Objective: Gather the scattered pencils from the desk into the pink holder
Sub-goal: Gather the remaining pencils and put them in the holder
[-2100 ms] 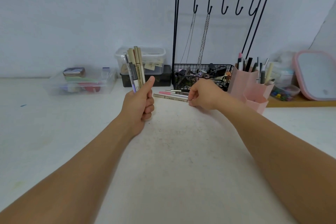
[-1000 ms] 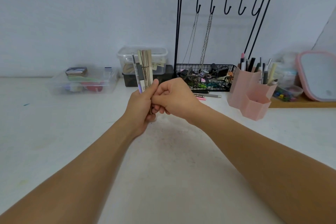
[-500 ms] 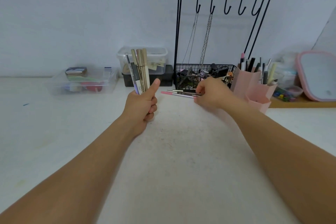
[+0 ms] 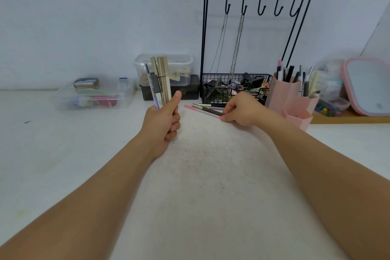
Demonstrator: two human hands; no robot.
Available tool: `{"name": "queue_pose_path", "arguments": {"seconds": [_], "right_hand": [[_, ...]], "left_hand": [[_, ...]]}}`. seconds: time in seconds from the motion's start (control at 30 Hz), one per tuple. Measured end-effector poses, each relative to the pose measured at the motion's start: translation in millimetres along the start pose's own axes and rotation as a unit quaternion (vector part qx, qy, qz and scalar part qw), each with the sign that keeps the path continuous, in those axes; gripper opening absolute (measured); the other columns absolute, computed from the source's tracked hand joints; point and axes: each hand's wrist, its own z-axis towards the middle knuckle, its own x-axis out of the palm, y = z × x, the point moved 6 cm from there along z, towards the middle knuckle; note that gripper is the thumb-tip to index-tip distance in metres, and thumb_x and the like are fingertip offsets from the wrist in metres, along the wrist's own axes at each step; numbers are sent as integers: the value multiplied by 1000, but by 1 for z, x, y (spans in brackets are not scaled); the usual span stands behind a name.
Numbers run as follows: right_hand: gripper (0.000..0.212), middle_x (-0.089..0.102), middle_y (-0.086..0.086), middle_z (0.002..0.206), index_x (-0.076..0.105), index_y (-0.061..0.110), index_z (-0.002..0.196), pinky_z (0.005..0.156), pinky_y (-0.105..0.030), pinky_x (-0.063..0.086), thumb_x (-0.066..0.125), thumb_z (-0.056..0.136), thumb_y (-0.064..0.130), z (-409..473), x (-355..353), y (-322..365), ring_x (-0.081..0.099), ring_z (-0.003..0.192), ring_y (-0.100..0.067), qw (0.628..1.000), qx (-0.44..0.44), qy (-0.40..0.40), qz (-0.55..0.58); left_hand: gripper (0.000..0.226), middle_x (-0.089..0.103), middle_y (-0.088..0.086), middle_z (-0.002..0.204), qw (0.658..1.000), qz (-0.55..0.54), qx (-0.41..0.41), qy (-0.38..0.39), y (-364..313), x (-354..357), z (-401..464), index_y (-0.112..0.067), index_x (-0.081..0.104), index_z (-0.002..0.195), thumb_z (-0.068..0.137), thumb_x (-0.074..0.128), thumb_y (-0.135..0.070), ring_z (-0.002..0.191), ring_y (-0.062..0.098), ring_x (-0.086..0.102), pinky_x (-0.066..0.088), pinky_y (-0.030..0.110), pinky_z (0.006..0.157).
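My left hand (image 4: 163,121) is closed around an upright bundle of pencils (image 4: 160,82), beige and lilac ones, one with a small brush tip. My right hand (image 4: 242,110) pinches the near ends of a few pencils (image 4: 202,108) that lie flat on the white desk, one pink-tipped and one dark. The pink holder (image 4: 289,99), made of hexagonal cups, stands just right of my right hand with several pens upright in its tall cups; the low front cup shows nothing inside.
A black wire rack (image 4: 249,48) with hooks, hanging chains and a basket of clips stands behind my right hand. Clear plastic boxes (image 4: 92,95) sit at the back left. A pink-framed mirror (image 4: 367,86) leans at the far right on a wooden board.
My right hand brought pencils to the bundle in my left hand, then moved back right to the desk and now grips the pencils lying before the rack. The left hand's bundle has grown.
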Motion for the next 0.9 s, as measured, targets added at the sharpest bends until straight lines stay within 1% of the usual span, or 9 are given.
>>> {"name": "queue_pose_path", "arguments": {"seconds": [0.1, 0.17, 0.3, 0.4, 0.53, 0.7, 0.73, 0.8, 0.9], "right_hand": [[12, 72, -1, 74, 81, 9, 84, 70, -25, 45, 83, 80, 20, -1, -6, 1, 59, 68, -8, 997, 9, -58, 53], [12, 68, -3, 73, 80, 9, 85, 64, -25, 46, 84, 79, 18, -3, -11, 6, 56, 65, -10, 986, 30, -68, 146], [12, 66, -2, 75, 77, 7, 94, 58, -20, 50, 79, 84, 13, -13, -9, 32, 57, 66, -11, 920, 48, 22, 388], [17, 71, -6, 81, 73, 1, 103, 60, -18, 54, 73, 89, 11, -23, 4, 64, 63, 65, -9, 877, 14, 96, 471], [13, 74, -17, 87, 69, -3, 101, 69, -24, 60, 69, 92, 6, -38, 22, 96, 72, 71, -17, 886, -49, 140, 439], [26, 73, -29, 88, 66, -13, 98, 62, -27, 62, 77, 85, 6, -44, 32, 105, 71, 65, -21, 930, -66, 87, 351], [25, 74, -27, 84, 66, -12, 96, 60, -27, 61, 78, 84, 6, -44, 32, 105, 70, 62, -20, 939, -72, 65, 330], [17, 74, -20, 73, 69, -8, 86, 58, -29, 62, 80, 81, 5, -45, 29, 107, 70, 57, -20, 956, -95, 6, 278], [9, 72, -7, 59, 74, 3, 70, 59, -31, 61, 82, 73, 4, -49, 26, 108, 70, 53, -17, 960, -130, -93, 228]], "left_hand": [[43, 35, -6, 52, 1000, -12, -7, 4, 1, 0, 1, -21, 47, 69, 90, 68, -52, 43, 9, 28, 20, 19, 36], [44, 36, -5, 53, 1000, -23, -13, 4, 1, 0, 1, -21, 48, 70, 91, 65, -55, 43, 9, 29, 20, 19, 35], [47, 37, -5, 53, 998, -54, -27, -3, 2, 0, 2, -21, 49, 73, 90, 61, -63, 42, 9, 31, 19, 19, 35], [50, 39, -5, 54, 998, -56, -19, -5, 2, -1, 3, -21, 50, 76, 88, 59, -69, 43, 9, 33, 19, 19, 36], [57, 44, -1, 58, 999, -39, 19, -10, 1, -2, 5, -14, 58, 86, 90, 54, -71, 44, 10, 38, 24, 20, 37], [97, 52, 16, 78, 999, -29, 44, 2, 0, -4, 7, 7, 68, 109, 75, 60, -83, 48, 16, 41, 28, 22, 37], [96, 52, 16, 82, 998, -26, 53, 10, -1, -3, 6, 6, 69, 106, 69, 66, -82, 50, 17, 41, 28, 22, 37], [72, 54, 15, 76, 998, -16, 59, 30, -2, 0, 5, -3, 69, 94, 68, 76, -70, 53, 17, 44, 29, 21, 38], [38, 58, 2, 60, 998, -10, 54, 42, -2, 3, 4, -13, 66, 72, 84, 75, -49, 50, 13, 49, 29, 21, 39]]}}
